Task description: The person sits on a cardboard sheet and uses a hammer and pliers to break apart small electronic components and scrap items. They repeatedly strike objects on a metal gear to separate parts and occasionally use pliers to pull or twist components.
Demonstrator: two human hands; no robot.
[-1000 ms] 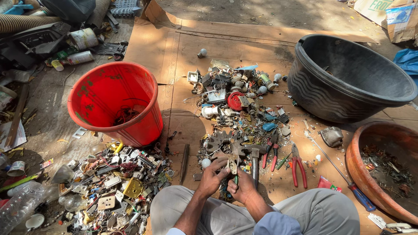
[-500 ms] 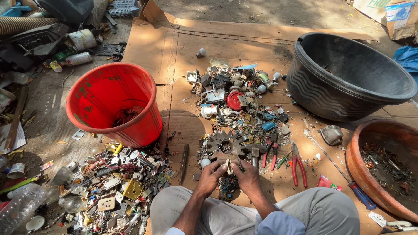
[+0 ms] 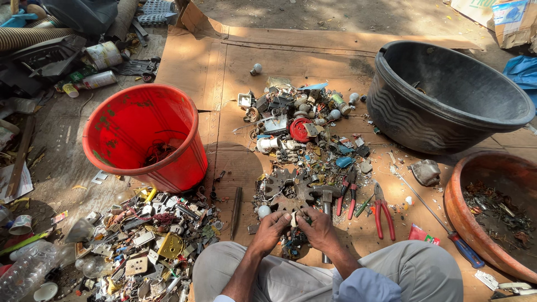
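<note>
Both hands are now drawing together, the left hand (image 3: pixel 272 229) and right hand (image 3: pixel 318 228) pinching a small pale scrap piece (image 3: pixel 293 219) between closed fingers at six o'clock of the scrap-metal pile (image 3: pixel 305 134), over the rusty toothed gear (image 3: pixel 281 187).

This was an outdoor scrap-sorting spot on bare ground. Flattened brown cardboard sheets (image 3: pixel 313 50) served as the work floor, strewn with a heap of mixed metal and electrical scrap (image 3: pixel 302 128). A red plastic bucket (image 3: pixel 142 137), a black plastic tub (image 3: pixel 447 95) and red-handled pliers (image 3: pixel 383 210) stood around it.
</note>
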